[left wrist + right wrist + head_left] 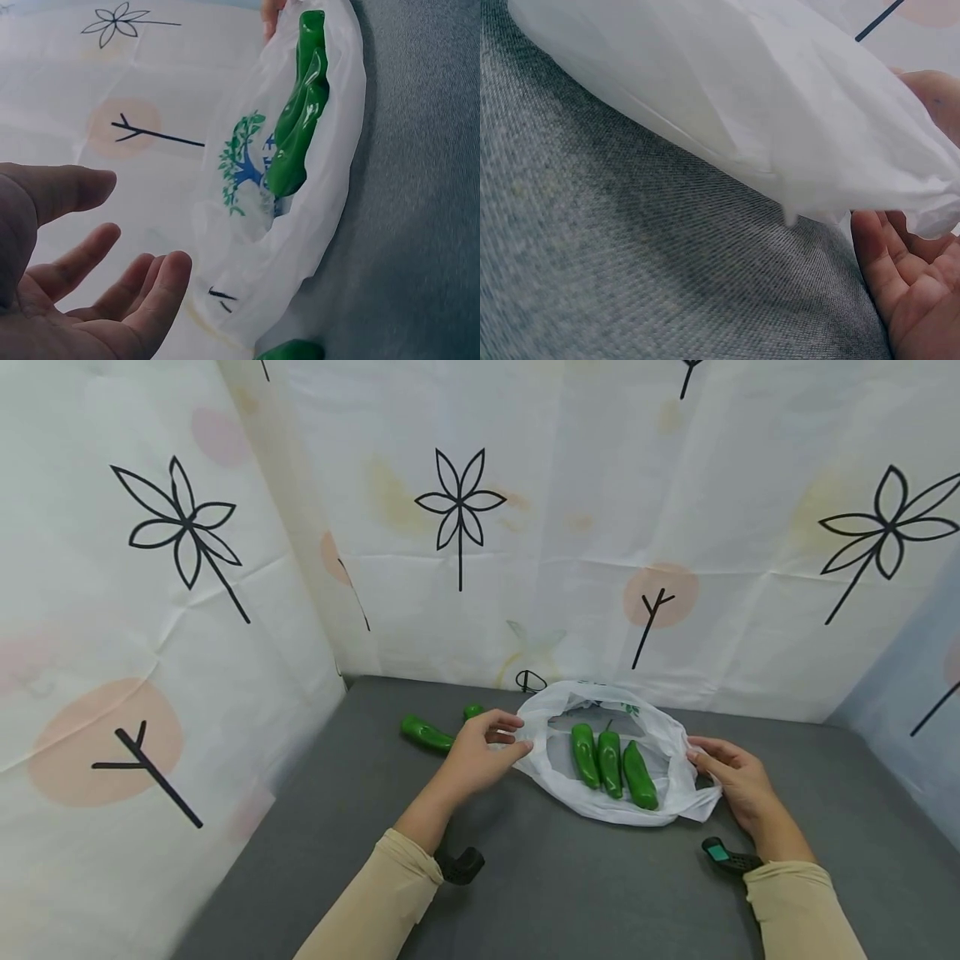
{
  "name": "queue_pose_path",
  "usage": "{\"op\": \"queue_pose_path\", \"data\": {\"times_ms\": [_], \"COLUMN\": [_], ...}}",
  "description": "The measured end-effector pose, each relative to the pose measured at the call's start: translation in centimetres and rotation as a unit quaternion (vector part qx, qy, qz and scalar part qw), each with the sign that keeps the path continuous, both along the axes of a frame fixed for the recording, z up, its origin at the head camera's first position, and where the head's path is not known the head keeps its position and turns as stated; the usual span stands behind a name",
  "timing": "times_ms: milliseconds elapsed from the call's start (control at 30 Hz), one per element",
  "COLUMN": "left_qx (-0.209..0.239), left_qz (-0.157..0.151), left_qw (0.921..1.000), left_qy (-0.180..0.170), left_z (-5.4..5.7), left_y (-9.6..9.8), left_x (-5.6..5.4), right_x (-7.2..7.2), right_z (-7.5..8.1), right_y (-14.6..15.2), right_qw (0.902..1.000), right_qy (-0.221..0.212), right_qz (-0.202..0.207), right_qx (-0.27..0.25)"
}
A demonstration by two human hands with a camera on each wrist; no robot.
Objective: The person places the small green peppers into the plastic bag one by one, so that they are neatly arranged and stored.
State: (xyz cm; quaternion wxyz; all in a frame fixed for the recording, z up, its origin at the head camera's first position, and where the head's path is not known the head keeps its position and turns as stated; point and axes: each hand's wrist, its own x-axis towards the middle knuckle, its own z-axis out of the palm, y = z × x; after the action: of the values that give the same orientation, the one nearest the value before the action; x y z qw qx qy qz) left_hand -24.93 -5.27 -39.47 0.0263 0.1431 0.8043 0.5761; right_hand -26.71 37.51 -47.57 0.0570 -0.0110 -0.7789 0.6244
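Grey counter [585, 902] spreads nearest, then the left grip [480, 756], fingers loosely parted and holding nothing, and the right grip [742, 783] pinching the rim of a white bag [592, 808], with three green peppers [611, 766] already inside and two more peppers [426, 734] remaining outside, leftward, before a patterned cloth [555, 527].

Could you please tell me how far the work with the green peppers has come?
Looks done: three green peppers lie inside the white plastic bag. In hand: the right hand holds the bag's edge, while the left hand, near the opposite side, holds no pepper. Probably left to bag: one outside pepper and another, partly hidden.
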Motion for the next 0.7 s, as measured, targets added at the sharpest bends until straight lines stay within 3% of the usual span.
{"op": "queue_pose_path", "data": {"times_ms": [367,533,700], "left_qx": [-0.024,-0.039,-0.048], "left_qz": [0.025,0.042,0.035], "left_qw": [0.9993,0.9983,0.9982], "left_qy": [0.015,0.01,0.009], "left_z": [0.9,0.5,-0.1], "left_y": [-4.2,-6.5,-8.5], "left_x": [1.8,1.9,1.8], "right_x": [-0.1,-0.2,0.0], "right_z": [0.0,0.0,0.0], "right_y": [-0.1,-0.1,0.0], "right_qw": [0.9998,0.9993,0.9991], "right_qy": [-0.014,-0.026,-0.032], "right_qz": [0.0,-0.002,-0.005], "right_qx": [0.015,0.026,0.027]}}
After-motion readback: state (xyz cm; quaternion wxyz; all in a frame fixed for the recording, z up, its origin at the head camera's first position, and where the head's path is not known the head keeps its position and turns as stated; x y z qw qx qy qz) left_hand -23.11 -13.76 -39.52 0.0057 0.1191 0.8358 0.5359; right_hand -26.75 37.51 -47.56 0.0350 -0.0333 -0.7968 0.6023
